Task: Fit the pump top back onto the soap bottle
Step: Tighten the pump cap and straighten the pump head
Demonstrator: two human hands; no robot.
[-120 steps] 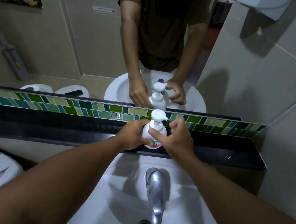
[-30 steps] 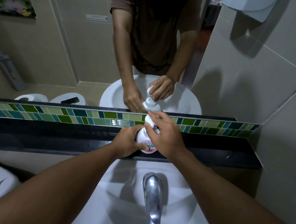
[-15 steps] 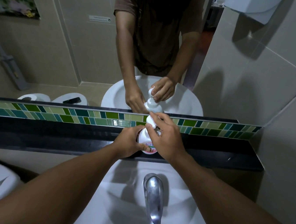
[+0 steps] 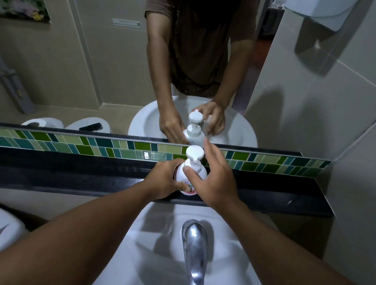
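Upright white soap bottle (image 4: 191,175), pump top (image 4: 194,153) on

No readable text anywhere at the sink.

The soap bottle (image 4: 190,177) carries a label (image 4: 190,187) with pink and green print, but the left hand (image 4: 164,181) covers part of it and the rest is too small and blurred to make out. In the mirror, a small white sign (image 4: 126,22) on the wall shows a line of print and a round mark, also unreadable.
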